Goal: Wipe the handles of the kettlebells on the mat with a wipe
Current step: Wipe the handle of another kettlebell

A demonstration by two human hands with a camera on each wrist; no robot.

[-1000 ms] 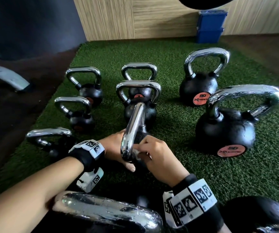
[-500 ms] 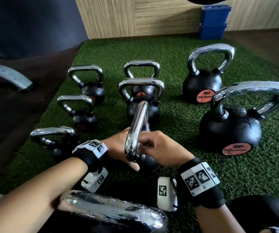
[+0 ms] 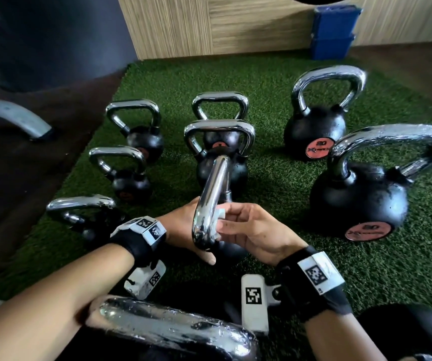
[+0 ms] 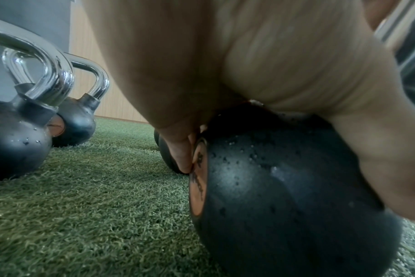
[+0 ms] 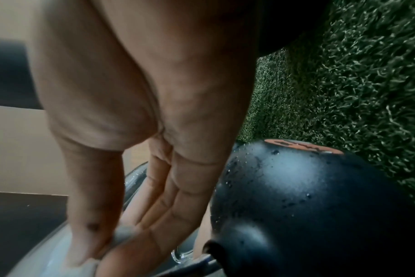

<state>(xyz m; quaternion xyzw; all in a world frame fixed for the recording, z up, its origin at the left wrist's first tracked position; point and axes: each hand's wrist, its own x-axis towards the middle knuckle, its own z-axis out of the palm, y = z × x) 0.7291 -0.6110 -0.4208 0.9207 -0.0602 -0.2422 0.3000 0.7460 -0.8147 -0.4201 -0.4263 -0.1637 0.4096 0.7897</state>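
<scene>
Several black kettlebells with chrome handles stand on the green turf mat (image 3: 275, 183). The middle kettlebell's handle (image 3: 211, 201) shows edge-on in the head view. My left hand (image 3: 181, 227) grips its black body (image 4: 284, 196), palm on top, fingers (image 4: 180, 150) down over the orange label. My right hand (image 3: 226, 220) pinches a small white wipe (image 3: 219, 212) between thumb and fingers against the right side of that handle. In the right wrist view the wipe (image 5: 126, 234) lies pressed on the chrome handle (image 5: 47, 253), beside the wet body (image 5: 308, 206).
Two big kettlebells (image 3: 358, 194) (image 3: 314, 131) stand to the right, three small ones (image 3: 129, 178) to the left, and two more (image 3: 220, 142) behind. A wet chrome handle (image 3: 173, 332) lies under my forearms. Blue boxes (image 3: 333, 32) sit by the wooden wall; a grey metal leg (image 3: 14, 118) on the dark floor at left.
My right hand has turned from a fist over the handle's near bend to a thumb-and-finger pinch with the wipe showing, slightly higher up. The left hand stays on the body.
</scene>
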